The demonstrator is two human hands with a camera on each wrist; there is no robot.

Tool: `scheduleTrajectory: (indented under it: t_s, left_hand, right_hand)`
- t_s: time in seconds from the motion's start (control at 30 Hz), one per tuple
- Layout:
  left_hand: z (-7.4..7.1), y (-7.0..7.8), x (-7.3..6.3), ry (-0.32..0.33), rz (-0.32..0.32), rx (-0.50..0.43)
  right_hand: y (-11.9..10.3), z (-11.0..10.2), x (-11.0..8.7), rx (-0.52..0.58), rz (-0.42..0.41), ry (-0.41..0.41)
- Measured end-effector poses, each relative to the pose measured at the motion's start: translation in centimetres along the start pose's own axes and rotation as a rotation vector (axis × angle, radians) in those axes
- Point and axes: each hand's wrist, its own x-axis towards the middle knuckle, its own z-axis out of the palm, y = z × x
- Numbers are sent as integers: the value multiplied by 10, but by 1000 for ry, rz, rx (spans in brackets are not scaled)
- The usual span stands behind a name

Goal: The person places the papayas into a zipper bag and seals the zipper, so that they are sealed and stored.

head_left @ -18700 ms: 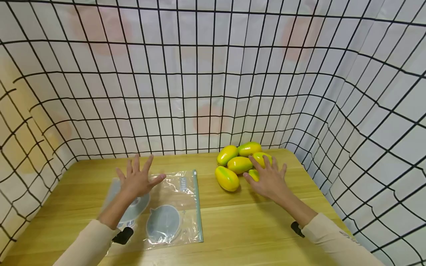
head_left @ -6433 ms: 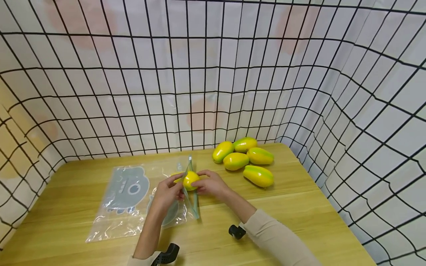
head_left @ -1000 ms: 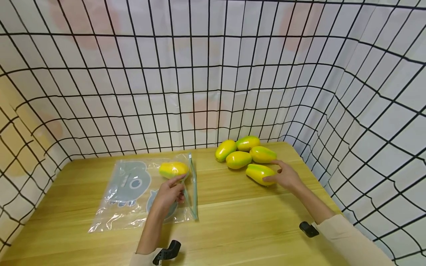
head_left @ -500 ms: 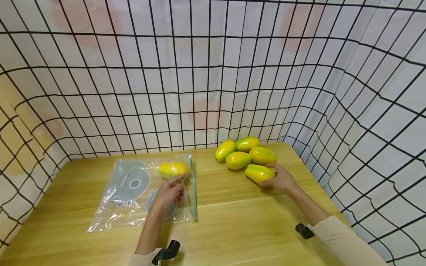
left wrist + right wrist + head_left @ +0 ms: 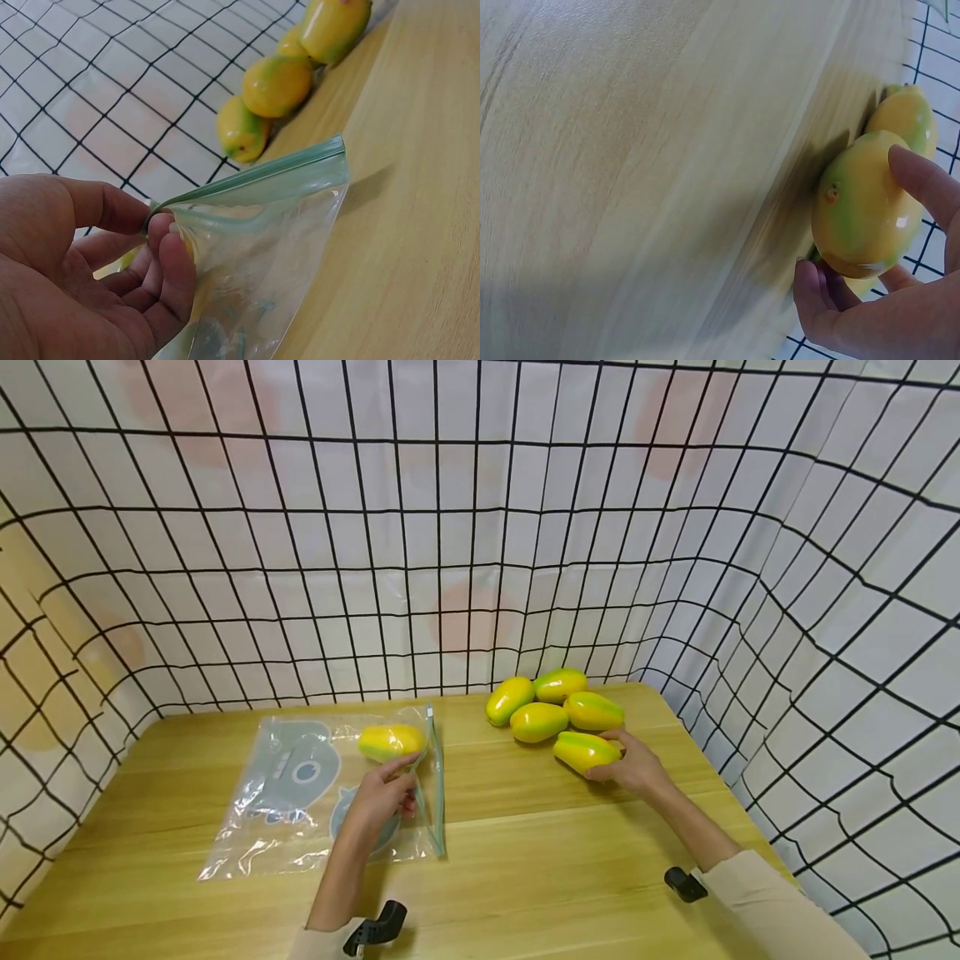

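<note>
My left hand (image 5: 380,800) pinches the green zip edge of a clear zip bag (image 5: 247,847) with grey-blue cartoon prints. In the left wrist view the bag's mouth (image 5: 277,176) stands partly apart beside the fingers. One yellow-green mango (image 5: 392,741) lies inside the bag, near its mouth. At the right, my right hand (image 5: 636,767) grips another mango (image 5: 581,752), thumb on one side and fingers on the other. The right wrist view shows this mango (image 5: 862,206) between thumb and fingers, its stem end towards the camera.
Several more mangoes (image 5: 538,722) lie grouped at the back right of the wooden table (image 5: 517,877), just beyond the right hand. Black netting (image 5: 468,568) over a pale cloth rises behind the table and at both sides.
Earlier both hands were spread over the table and the bag lay flat. A mango went into the bag; then the right hand moved right and took hold of another. The left hand keeps the bag's edge.
</note>
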Motion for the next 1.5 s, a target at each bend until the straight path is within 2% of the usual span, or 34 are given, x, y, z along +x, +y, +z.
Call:
scheduleTrajectory:
  t_s: [0.37,0.57,0.87,1.23,1.5]
  left_hand:
    - [-1,-1,-1,8,11,0]
    - [0,-1,-1,6,11,-1]
    - [2,1,-2,2,13,-2]
    - [3,0,-2,11,3,2]
    - [3,2,-4,13,4,6]
  right_hand:
    - [-12,6,1,-14,-43,-13]
    - [-25,13,1,-15,-82,-31]
    - [-46,25,-5,-20,-97,-67]
    - [-67,49,-1,-25,-186,-83]
    - [-83,71,-3,21,-152,-133]
